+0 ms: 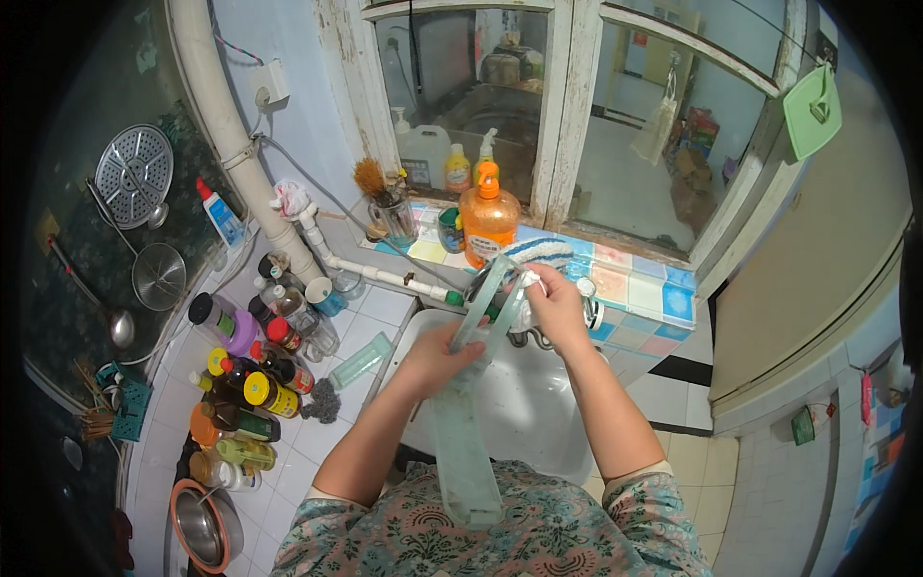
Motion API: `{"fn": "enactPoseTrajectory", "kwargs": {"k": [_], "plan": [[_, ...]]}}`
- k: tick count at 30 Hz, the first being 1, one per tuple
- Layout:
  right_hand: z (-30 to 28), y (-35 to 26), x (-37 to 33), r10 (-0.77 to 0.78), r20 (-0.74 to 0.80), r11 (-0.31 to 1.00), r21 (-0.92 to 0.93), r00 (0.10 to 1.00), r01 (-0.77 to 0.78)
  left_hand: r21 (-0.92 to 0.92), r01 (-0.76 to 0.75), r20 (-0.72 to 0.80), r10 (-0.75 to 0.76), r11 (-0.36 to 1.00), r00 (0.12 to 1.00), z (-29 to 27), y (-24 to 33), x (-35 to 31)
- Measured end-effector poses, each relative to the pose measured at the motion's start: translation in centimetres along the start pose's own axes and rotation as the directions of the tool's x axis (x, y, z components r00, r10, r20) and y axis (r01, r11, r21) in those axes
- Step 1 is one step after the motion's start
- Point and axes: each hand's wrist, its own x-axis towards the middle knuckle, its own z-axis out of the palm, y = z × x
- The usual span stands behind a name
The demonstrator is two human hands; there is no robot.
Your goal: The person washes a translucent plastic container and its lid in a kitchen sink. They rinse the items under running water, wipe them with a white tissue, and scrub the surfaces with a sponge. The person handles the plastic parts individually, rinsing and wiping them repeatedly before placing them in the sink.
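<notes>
A long, narrow box of pale green see-through plastic (461, 447) slants over the sink, its far end raised and its near end close to my shirt. My left hand (431, 363) is closed around its side at the middle. At the far end, my right hand (558, 310) pinches a small white cloth (526, 303) against the box's rim. A flat piece of similar green plastic (361, 360) lies on the tiled counter left of the sink. Below my hands is the white sink (562, 442); the faucet is mostly hidden behind the box and my right hand.
Sauce bottles and jars (271, 394) crowd the left counter, with a grey scrubber (322, 401) beside them. An orange pump bottle (488, 223) and a striped cloth (538, 252) sit on the tiled ledge under the window. A metal bowl (199, 526) stands at the lower left.
</notes>
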Motion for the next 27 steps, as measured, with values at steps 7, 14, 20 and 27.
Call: {"fn": "enactPoseTrajectory", "kwargs": {"k": [7, 14, 20, 27], "plan": [[0.5, -2.4, -0.4, 0.219, 0.115, 0.874, 0.418, 0.969, -0.247, 0.119, 0.005, -0.056, 0.002, 0.993, 0.998, -0.1, 0.5, -0.5], [0.7, -0.4, 0.3, 0.075, 0.047, 0.931, 0.355, 0.996, -0.087, 0.068, -0.005, -0.076, 0.01, 0.998, 0.997, 0.5, 0.1, -0.4], [0.1, -0.5, 0.6, 0.071, 0.059, 0.961, 0.265, 0.996, -0.084, 0.344, 0.078, -0.136, -0.033, 0.936, 0.99, 0.4, 0.5, -0.1], [-3.9, -0.7, 0.9, 0.17, 0.026, 0.964, 0.205, 0.985, -0.172, 0.055, 0.017, -0.114, -0.01, 0.998, 0.993, -0.5, -1.5, 0.8]]}}
